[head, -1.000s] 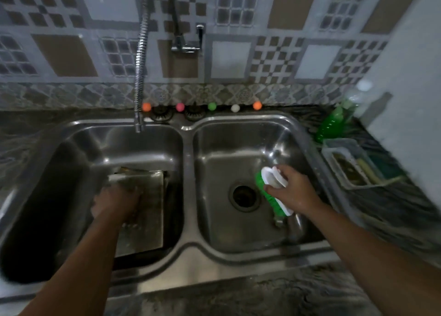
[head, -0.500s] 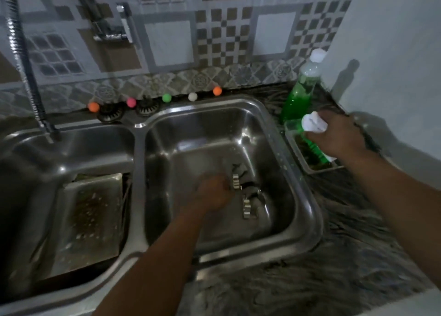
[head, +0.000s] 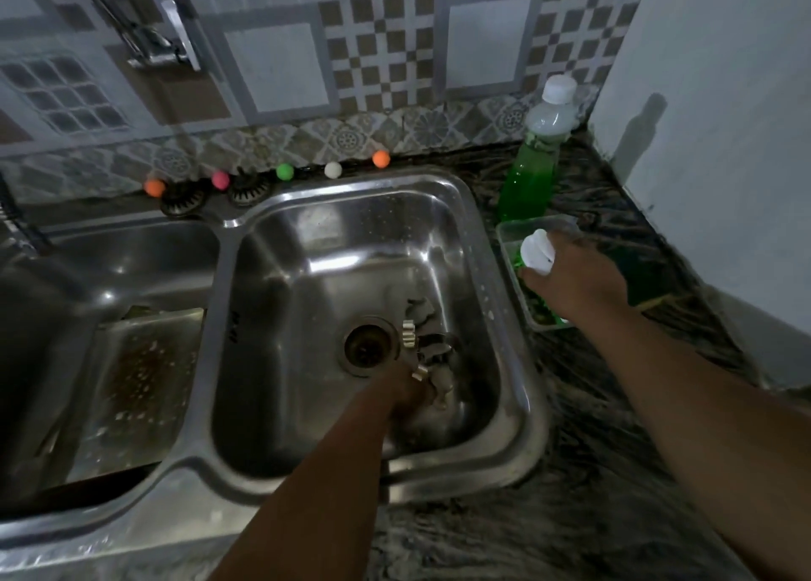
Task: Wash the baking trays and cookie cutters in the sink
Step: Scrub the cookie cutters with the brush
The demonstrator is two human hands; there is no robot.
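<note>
While the right hand (head: 575, 280), having swung out of the basin, grips a white-handled green scrub brush (head: 536, 252) over a clear plastic tray (head: 511, 234), the left hand (head: 406, 394) has crossed from the soiled metal baking tray (head: 136, 378) to the small metal cookie cutters (head: 423, 346) beside the right basin's drain (head: 366, 348); its fingers are blurred, grip unclear. Cutters seem next.

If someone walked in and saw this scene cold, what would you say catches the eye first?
Probably the bright green bottle standing on the counter right of the sink, and the row of coloured balls along the sink's back edge. Next, the right hand gripping a white-handled brush over a plastic tub, while the left hand reaches among the cookie cutters by the drain.
</note>
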